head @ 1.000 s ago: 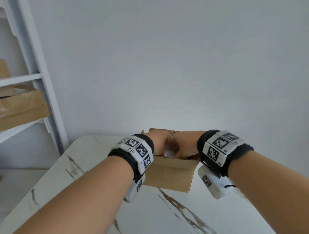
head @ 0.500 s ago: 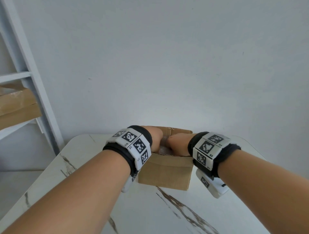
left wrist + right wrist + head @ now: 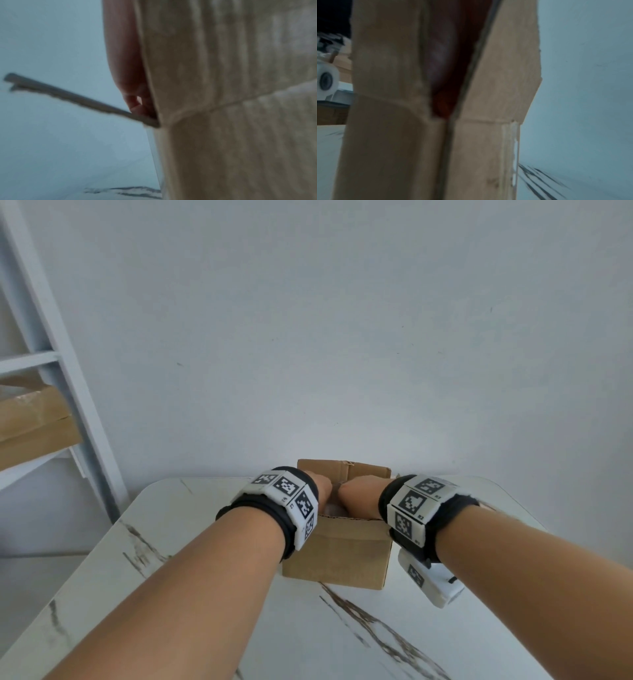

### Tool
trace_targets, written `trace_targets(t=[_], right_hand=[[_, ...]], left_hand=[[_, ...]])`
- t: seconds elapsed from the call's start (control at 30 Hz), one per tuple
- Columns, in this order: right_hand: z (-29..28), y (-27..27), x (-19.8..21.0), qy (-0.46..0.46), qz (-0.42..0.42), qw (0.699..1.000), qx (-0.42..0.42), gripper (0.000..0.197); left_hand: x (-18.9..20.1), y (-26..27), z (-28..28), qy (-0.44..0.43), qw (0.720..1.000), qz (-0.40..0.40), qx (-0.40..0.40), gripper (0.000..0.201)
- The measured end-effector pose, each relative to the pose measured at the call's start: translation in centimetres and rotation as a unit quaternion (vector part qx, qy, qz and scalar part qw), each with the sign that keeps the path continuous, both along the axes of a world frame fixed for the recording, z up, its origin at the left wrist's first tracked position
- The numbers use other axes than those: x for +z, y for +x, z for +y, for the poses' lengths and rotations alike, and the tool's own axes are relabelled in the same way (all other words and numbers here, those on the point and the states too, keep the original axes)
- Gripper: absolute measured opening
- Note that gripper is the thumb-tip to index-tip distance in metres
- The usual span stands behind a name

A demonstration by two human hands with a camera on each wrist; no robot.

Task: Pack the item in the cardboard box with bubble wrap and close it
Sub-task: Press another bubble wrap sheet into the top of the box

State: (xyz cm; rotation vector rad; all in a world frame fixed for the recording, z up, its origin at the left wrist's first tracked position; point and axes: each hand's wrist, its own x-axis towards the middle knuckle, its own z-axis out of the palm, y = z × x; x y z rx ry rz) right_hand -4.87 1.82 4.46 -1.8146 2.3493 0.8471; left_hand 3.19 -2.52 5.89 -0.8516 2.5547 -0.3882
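Note:
A small brown cardboard box stands open on the white marble table. Both my hands reach down into it from the near side. My left hand and right hand sit knuckle to knuckle, their fingers hidden inside. A pale scrap of bubble wrap shows between them at the near rim. The item itself is out of sight. In the left wrist view my hand lies along the box wall beside a side flap. The right wrist view shows my hand dark in a gap between two flaps.
A white shelf frame with brown cardboard on it stands at the left. A plain wall is close behind the box. The table's rounded far corners lie left and right of the box. Bare tabletop lies in front.
Both hands have sunk lower into the box and less bubble wrap shows between them. The far flap now stands up behind the hands.

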Motion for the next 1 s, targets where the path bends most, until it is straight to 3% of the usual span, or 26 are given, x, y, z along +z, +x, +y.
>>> trace_targets(t=[0.03, 0.17, 0.37, 0.47, 0.57, 0.7, 0.83, 0.93, 1.0], right_hand=[[0.4, 0.1, 0.2, -0.006, -0.012, 1.000, 0.007, 0.031], [2.5, 0.2, 0.4, -0.085, -0.078, 0.993, 0.015, 0.017], [5.4, 0.9, 0.0, -0.241, -0.058, 0.966, 0.079, 0.023], [6.2, 1.2, -0.2, -0.278, -0.048, 0.954, 0.101, 0.024], [6.5, 1.5, -0.3, -0.268, -0.036, 0.957, 0.108, 0.028], [6.0, 1.7, -0.4, -0.210, -0.059, 0.973, 0.073, 0.036], [5.3, 1.6, -0.4, -0.156, -0.076, 0.984, 0.043, 0.030], [4.7, 2.0, -0.1, -0.117, -0.077, 0.990, 0.026, 0.033], [4.6, 2.2, -0.1, -0.108, -0.080, 0.991, 0.012, 0.036]], left_hand=[[-0.3, 0.1, -0.2, -0.002, 1.000, -0.010, -0.007, 0.021], [-0.9, 1.9, -0.8, 0.024, 0.997, 0.078, -0.014, 0.011], [-2.4, 4.1, 0.0, -0.026, 0.961, 0.271, -0.054, 0.039], [-2.6, 4.8, 0.3, -0.043, 0.943, 0.322, -0.067, 0.049], [-2.7, 4.9, 0.6, -0.038, 0.949, 0.308, -0.060, 0.047], [-3.0, 4.4, 0.6, -0.027, 0.975, 0.218, -0.019, 0.023], [-3.0, 3.7, 0.7, -0.011, 0.981, 0.192, -0.008, 0.024], [-3.3, 4.0, 0.2, 0.028, 0.967, 0.252, -0.010, 0.026], [-3.8, 4.9, -0.1, 0.083, 0.926, 0.368, -0.010, 0.029]])
